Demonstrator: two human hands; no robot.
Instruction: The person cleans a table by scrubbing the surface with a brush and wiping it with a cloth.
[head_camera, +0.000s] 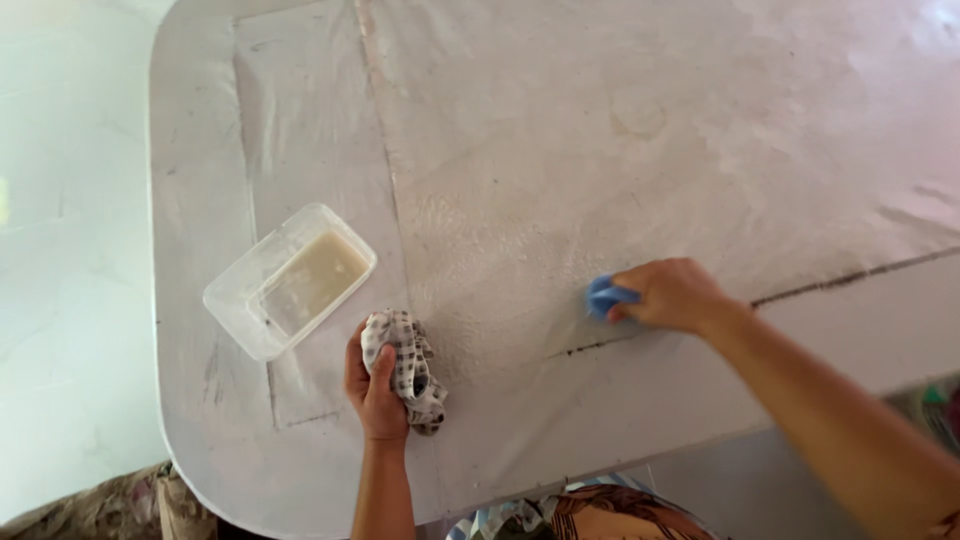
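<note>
Two hands, head view | left hand (376, 388) closed on checked cloth (408, 368), soft, limp, best gripped bunched, near tabletop's (620, 130) front edge | right hand (672, 295) pinching blue sponge (604, 297), light, squashy, likely slippery, on wet patch | clear tub (290, 281) toward left edge.

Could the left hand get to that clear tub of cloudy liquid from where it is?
Probably yes: the left hand lies close beside the tub, nothing between, though it grips a checked cloth.
</note>
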